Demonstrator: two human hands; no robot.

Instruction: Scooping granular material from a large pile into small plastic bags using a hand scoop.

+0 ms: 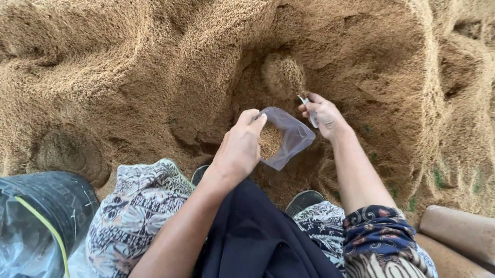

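A big heap of tan sawdust-like husk (143, 43) fills the ground ahead of me. My left hand (238, 147) pinches the rim of a small clear plastic bag (287, 137), which holds a little of the husk. My right hand (324, 115) grips a scoop heaped with husk (284, 75) just above and behind the bag's mouth; the scoop is mostly buried under its load. A hollow is dug into the heap behind the scoop.
A black bucket (53, 194) with clear plastic bags inside stands at my lower left. Filled cylindrical bags of husk (474, 251) lie at my right. My patterned trousers, dark cloth and shoes fill the bottom middle.
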